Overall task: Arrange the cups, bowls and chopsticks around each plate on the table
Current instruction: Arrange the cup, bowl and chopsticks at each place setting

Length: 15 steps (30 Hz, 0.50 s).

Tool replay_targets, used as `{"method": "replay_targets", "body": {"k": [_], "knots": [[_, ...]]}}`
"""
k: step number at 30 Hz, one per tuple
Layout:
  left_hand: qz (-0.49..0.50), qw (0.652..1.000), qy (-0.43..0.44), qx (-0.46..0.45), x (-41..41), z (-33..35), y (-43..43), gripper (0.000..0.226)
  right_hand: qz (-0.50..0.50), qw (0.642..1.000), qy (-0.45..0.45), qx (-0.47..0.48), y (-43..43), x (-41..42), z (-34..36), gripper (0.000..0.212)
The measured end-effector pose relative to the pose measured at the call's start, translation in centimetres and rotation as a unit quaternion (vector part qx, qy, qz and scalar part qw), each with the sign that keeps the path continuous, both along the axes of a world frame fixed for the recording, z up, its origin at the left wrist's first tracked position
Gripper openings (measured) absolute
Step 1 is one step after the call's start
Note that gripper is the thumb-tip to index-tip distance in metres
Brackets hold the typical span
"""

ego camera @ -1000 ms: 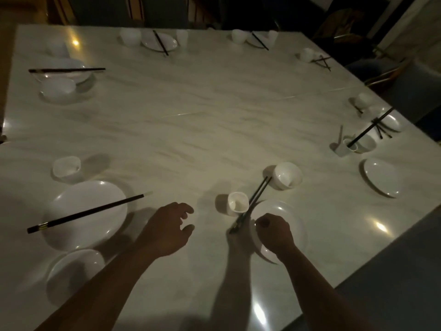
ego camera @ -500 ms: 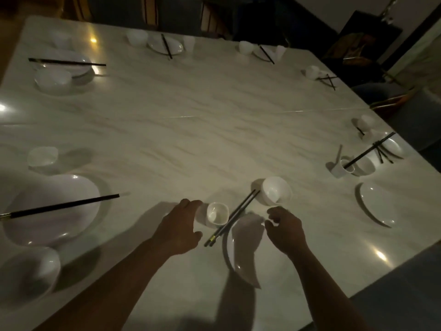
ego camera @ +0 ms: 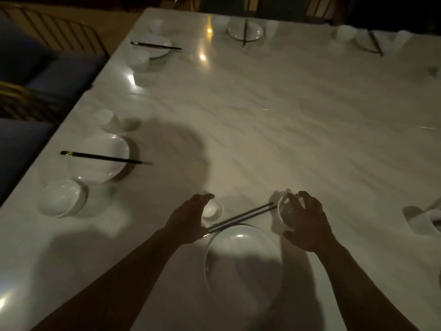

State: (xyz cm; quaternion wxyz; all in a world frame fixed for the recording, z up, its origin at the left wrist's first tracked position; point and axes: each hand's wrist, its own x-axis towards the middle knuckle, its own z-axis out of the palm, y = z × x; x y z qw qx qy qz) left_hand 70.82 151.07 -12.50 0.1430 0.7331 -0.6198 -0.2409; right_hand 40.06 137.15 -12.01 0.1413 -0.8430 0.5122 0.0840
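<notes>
Dim light falls on a pale marble table [ego camera: 274,111] with place settings round its edges, and at the lower centre of the frame a white plate [ego camera: 241,256] lies between the person's forearms. Just above it, the left hand [ego camera: 188,220] curls round a small cup [ego camera: 212,210] and the right hand [ego camera: 307,223] wraps a white bowl [ego camera: 287,215], though whether either is lifted cannot be told. Dark chopsticks [ego camera: 241,218] slant between them across the plate's upper rim, so each vessel should probably be eased sideways, clear of the sticks, and set upright beside the plate.
</notes>
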Motion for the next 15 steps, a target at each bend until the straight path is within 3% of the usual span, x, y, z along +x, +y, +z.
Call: {"method": "replay_targets", "body": {"k": [5, 15], "knots": [[0.059, 0.998, -0.009, -0.006, -1.2, 0.6, -0.1, 0.079, 0.049, 0.998, 0.018, -0.03, -0.6, -1.2, 0.2, 0.119], [0.09, 0.993, 0.0, -0.08, 0.0, 1.6, 3.7, 0.082, 0.033, 0.997, -0.046, 0.059, -0.9, -3.1, 0.3, 0.125]]}}
